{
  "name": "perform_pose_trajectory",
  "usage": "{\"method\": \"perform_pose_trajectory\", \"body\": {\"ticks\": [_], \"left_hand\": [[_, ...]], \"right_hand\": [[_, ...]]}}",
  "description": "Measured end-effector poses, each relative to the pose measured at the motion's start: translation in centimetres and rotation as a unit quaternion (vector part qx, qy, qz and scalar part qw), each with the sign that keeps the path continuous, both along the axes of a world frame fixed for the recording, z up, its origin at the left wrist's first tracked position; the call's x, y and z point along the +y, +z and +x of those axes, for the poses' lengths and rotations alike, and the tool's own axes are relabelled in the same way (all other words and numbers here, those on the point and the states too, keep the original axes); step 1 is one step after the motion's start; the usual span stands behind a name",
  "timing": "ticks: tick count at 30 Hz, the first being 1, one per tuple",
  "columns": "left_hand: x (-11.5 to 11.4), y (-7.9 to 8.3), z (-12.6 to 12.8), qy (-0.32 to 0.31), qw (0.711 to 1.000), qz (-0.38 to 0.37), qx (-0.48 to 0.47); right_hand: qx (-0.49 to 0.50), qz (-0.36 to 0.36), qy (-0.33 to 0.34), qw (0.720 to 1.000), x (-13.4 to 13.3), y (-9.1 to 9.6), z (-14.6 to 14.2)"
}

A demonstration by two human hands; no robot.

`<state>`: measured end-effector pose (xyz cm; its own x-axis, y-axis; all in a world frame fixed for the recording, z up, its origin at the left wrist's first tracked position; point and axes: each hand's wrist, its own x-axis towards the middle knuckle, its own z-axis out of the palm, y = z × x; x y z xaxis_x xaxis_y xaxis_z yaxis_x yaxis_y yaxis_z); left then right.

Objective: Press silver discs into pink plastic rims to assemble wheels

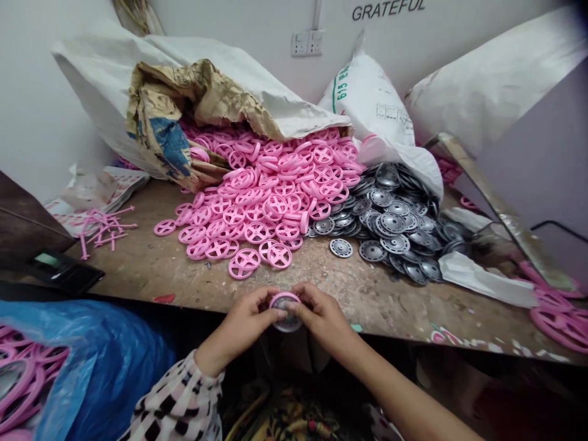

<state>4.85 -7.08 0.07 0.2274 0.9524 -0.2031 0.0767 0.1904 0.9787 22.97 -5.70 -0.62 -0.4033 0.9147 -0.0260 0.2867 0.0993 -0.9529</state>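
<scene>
Both hands grip one pink wheel point(285, 301) in front of the pile of pink wheels point(271, 190).
The left hand point(243, 321) and right hand point(321, 315) pinch the wheel's rim from opposite sides, and a silver disc point(288, 323) sits against its underside. The wheel is held just off the table point(151, 269) edge, near the pile. A heap of silver discs point(395, 220) lies right of the pile, and a blue bag point(110, 355) lies front-left of it.

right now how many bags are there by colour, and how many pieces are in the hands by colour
white sacks: 3
blue bag: 1
pink wheel, pinched by left hand and right hand: 1
grey disc under it: 1
total: 6
</scene>
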Motion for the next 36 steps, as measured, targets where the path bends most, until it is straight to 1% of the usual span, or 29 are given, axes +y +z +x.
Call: {"method": "perform_pose_trajectory", "body": {"ticks": [1,2,3,4,5,6,8,10,12,14,15,16,17,18,19,20,22,23,24,25,26,27,28,29,30,31,32,34,36], "left_hand": [[0.3,0.2,-0.8,-0.005,1.0,0.005,0.029],[0.7,0.2,-1.7,0.009,0.997,0.024,0.068],[1.0,0.2,-2.6,0.039,0.991,0.055,0.118],[1.4,0.2,-3.4,0.078,0.976,0.098,0.176],[1.9,0.0,-4.2,0.114,0.953,0.145,0.241],[2.3,-0.2,-4.8,0.142,0.922,0.189,0.306],[3.2,-0.7,-5.6,0.159,0.858,0.251,0.419],[3.9,-1.1,-5.7,0.144,0.809,0.279,0.496],[4.6,-1.4,-5.6,0.124,0.781,0.291,0.538],[4.9,-1.5,-5.4,0.109,0.775,0.302,0.544],[5.0,-1.4,-5.3,0.107,0.78,0.311,0.533],[4.9,-1.4,-5.2,0.111,0.789,0.32,0.512],[4.8,-1.3,-5.1,0.12,0.805,0.328,0.479],[4.6,-1.2,-4.9,0.135,0.826,0.329,0.437],[4.3,-1.0,-4.7,0.153,0.854,0.317,0.383],[3.9,-0.8,-4.4,0.174,0.885,0.291,0.319],[3.2,-0.4,-3.4,0.214,0.944,0.194,0.159],[2.8,-0.2,-2.9,0.23,0.962,0.128,0.067],[2.5,0.0,-2.3,0.242,0.968,0.057,-0.026],[2.2,0.2,-1.7,0.248,0.962,-0.01,-0.11],[1.9,0.3,-1.0,0.25,0.949,-0.07,-0.181],[1.7,0.5,-0.4,0.248,0.932,-0.119,-0.237],[1.5,0.6,0.2,0.241,0.917,-0.156,-0.278],[1.2,0.7,0.9,0.233,0.905,-0.179,-0.307],[1.0,0.9,1.5,0.222,0.897,-0.194,-0.329],[0.8,1.0,2.0,0.209,0.892,-0.201,-0.348],[0.6,1.2,2.5,0.196,0.888,-0.202,-0.363],[0.1,1.5,3.1,0.174,0.89,-0.187,-0.378],[-0.3,1.6,3.2,0.167,0.902,-0.166,-0.362]], "right_hand": [[-0.043,0.015,0.032,0.998,-0.5,0.1,0.2],[-0.097,0.044,0.066,0.992,-1.1,0.1,0.3],[-0.153,0.084,0.099,0.98,-1.8,0.2,0.4],[-0.203,0.129,0.123,0.963,-2.5,0.2,0.4],[-0.238,0.174,0.134,0.946,-3.1,0.2,0.5],[-0.259,0.215,0.133,0.932,-3.5,0.1,0.5],[-0.27,0.275,0.102,0.917,-3.3,0.1,0.8],[-0.26,0.309,0.053,0.913,-1.6,0.1,1.5],[-0.276,0.322,-0.007,0.905,1.2,0.2,2.7],[-0.338,0.32,-0.078,0.881,4.6,0.3,4.1],[-0.384,0.308,-0.114,0.863,6.2,0.3,4.8],[-0.429,0.293,-0.135,0.844,7.6,0.3,5.3],[-0.47,0.275,-0.146,0.826,8.8,0.2,5.8],[-0.506,0.258,-0.146,0.81,9.7,0.1,6.3],[-0.535,0.246,-0.133,0.797,10.4,0.0,6.6],[-0.557,0.241,-0.114,0.786,10.8,-0.2,6.8],[-0.583,0.248,-0.078,0.77,11.0,-0.3,7.1],[-0.582,0.261,-0.076,0.766,10.8,-0.2,7.1],[-0.568,0.278,-0.091,0.77,10.3,0.1,7.0],[-0.535,0.297,-0.12,0.782,9.6,0.5,6.7],[-0.481,0.317,-0.155,0.802,8.7,1.0,6.2],[-0.408,0.338,-0.188,0.827,7.7,1.5,5.6],[-0.321,0.356,-0.208,0.852,6.6,2.1,4.8],[-0.237,0.366,-0.207,0.876,5.5,2.6,3.9],[-0.171,0.377,-0.188,0.891,4.4,2.9,2.8],[-0.138,0.378,-0.169,0.9,3.5,3.1,1.8],[-0.126,0.388,-0.155,0.9,2.6,3.1,0.8],[-0.138,0.402,-0.15,0.893,1.4,2.5,-0.7],[-0.15,0.413,-0.162,0.883,0.5,1.8,-1.5]]}}
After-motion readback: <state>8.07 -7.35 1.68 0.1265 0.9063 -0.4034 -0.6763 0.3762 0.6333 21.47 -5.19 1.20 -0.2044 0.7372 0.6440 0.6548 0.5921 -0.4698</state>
